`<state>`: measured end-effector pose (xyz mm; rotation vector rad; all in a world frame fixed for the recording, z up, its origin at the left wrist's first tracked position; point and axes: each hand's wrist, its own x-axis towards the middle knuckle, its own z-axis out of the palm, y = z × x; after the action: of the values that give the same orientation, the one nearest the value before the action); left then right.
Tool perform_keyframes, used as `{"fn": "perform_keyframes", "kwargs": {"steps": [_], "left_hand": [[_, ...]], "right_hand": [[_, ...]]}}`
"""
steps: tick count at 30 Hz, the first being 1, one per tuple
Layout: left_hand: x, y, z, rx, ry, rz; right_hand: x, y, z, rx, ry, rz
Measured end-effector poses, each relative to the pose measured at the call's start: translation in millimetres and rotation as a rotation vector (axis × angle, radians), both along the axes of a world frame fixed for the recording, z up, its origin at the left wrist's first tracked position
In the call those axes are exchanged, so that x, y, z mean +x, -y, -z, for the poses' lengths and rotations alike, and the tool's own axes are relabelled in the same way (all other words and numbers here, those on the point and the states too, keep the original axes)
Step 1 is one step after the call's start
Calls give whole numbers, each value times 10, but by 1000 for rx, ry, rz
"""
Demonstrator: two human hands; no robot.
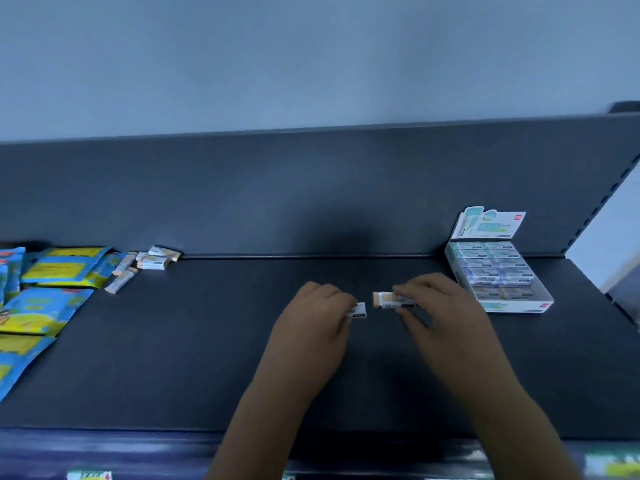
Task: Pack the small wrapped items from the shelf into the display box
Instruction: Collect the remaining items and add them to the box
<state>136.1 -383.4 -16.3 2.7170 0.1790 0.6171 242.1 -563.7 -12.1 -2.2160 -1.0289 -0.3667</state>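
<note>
Left hand (pixel 317 315) pinches one item (pixel 358 310), right hand (pixel 438 306) a second item (pixel 389 300), both held only lightly, so either may slip before reaching the nearly full box (pixel 519 307).

Both arms are showing bare, with the left forearm (pixel 270 410) coming in from 6 o'clock and the right forearm (pixel 498 410) from 5 o'clock. The left hand (pixel 311 323) and right hand (pixel 443 306) are also showing uncovered, their finer details blurring in the dim light.
</note>
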Motion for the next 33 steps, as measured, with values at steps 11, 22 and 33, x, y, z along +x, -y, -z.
{"fn": "perform_keyframes", "kwargs": {"steps": [11,22,33], "left_hand": [[1073,1210,-94,-32,45,-40],[1534,1848,-15,57,-62,-146],[1924,1871,71,140,-216,-145]], "right_hand": [[913,1122,-101,82,-25,62],[1492,1765,22,56,-50,86],[1713,1740,60,-51,-102,36]]}}
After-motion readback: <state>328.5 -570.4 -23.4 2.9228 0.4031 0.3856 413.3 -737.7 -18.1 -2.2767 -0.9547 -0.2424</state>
